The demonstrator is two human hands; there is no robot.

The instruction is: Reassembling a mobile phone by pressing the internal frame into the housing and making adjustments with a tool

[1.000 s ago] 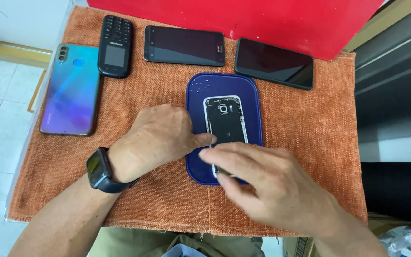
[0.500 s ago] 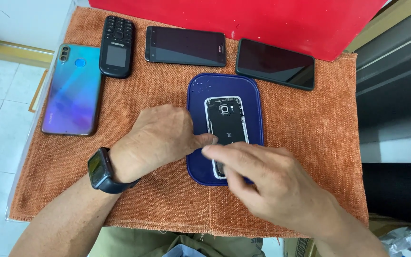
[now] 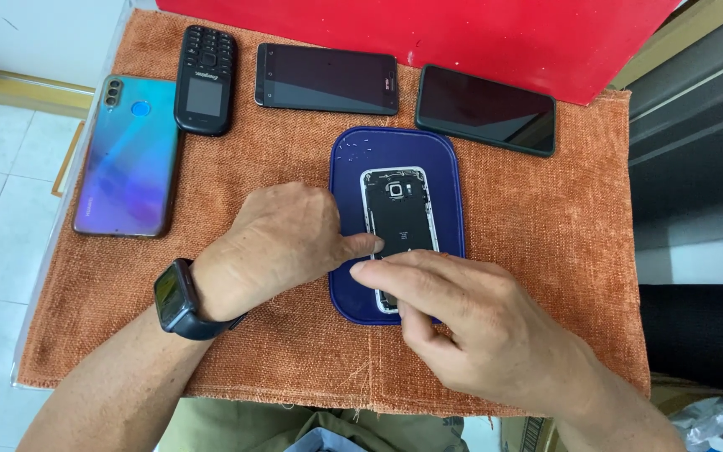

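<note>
I see the opened phone (image 3: 398, 219) lying on the blue mat (image 3: 453, 180), its lower end hidden under my hands. My left hand (image 3: 282, 244) and right hand (image 3: 479, 322) meet over it, fingertips touching the phone; whether either grips anything I cannot tell.

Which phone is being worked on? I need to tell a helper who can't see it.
On the orange cloth, find the dark blue mat in the middle. The opened phone lies on it, under both hands. Unlike the four whole phones around it, its back is off, showing its insides.

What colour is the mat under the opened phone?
Dark blue mat, clearest in the head view, beneath the opened phone.
</note>
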